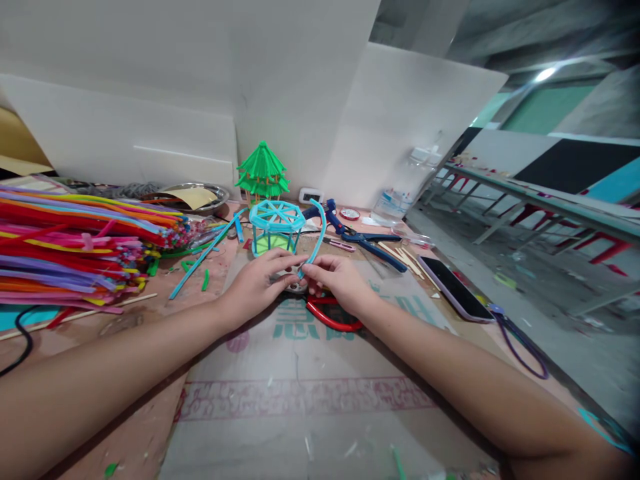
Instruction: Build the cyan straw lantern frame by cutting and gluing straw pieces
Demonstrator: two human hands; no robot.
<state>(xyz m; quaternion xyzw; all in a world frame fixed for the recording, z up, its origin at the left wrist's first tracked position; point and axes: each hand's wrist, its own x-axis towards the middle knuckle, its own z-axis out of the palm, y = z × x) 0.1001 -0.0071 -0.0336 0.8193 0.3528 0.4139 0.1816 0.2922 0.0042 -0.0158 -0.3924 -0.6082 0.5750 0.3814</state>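
A light-blue pipe cleaner [320, 233] stands up in a curve from between my two hands. My right hand [337, 280] pinches it near its lower end. At that same end, the thumb and fingertips of my left hand [263, 280] are closed on it. Right behind my hands is a blue frame [277, 220] of pipe cleaners, with a many-sided spoked top, upright posts and a yellow-green base. Scissors with red handles [333, 323] lie under my right hand, their blades mostly hidden.
Bundles of coloured pipe cleaners [75, 247] fill the left side. Behind stands a green-roofed model pavilion [263, 170]. Blue-handled pliers [380, 247], a glue gun [330, 210], wooden sticks [407, 260] and a phone [455, 290] lie on the right. A metal dish [217, 197] sits back left.
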